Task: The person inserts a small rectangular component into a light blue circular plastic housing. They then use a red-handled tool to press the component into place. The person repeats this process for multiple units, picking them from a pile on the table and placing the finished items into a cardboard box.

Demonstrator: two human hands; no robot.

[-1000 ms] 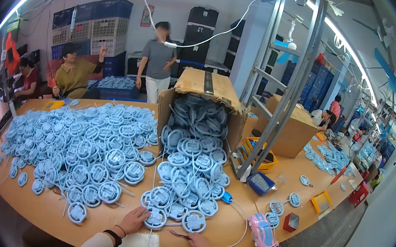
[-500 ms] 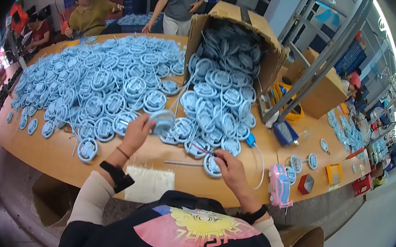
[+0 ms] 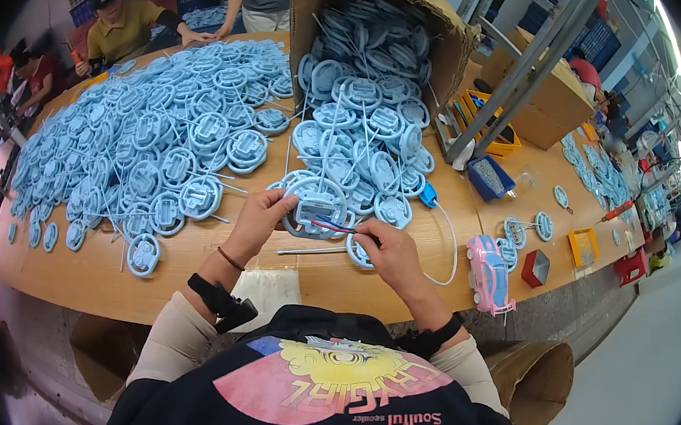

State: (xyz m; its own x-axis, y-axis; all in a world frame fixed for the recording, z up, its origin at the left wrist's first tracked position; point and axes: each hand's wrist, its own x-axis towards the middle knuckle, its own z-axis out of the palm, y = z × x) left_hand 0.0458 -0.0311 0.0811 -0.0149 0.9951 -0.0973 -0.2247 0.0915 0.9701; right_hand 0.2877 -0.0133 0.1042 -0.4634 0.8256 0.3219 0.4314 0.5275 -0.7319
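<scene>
My left hand (image 3: 261, 219) grips the rim of a light blue toy steering wheel (image 3: 318, 209), its boxy hub turned up toward me. From the right, my right hand (image 3: 392, 255) pinches thin red and blue strands that look like wires (image 3: 334, 227), reaching across the hub's lower edge. Exactly where the strands end is too small to tell. Beneath my right fingers, another steering wheel (image 3: 359, 254) lies partly hidden on the table. A thin pale rod (image 3: 313, 251) lies on the table below the held wheel.
A heap of blue wheels (image 3: 149, 143) covers the left side; more spill from a cardboard box (image 3: 457, 46). To the right are a pink toy car (image 3: 490, 274), blue tray (image 3: 489, 177), red box (image 3: 535, 269) and metal frame (image 3: 520, 86). Other people stand or sit beyond the table.
The steering wheel in my left hand has moved right and down, in front of my right hand. The strands now meet its hub. A person across the table has reached toward the heap.
</scene>
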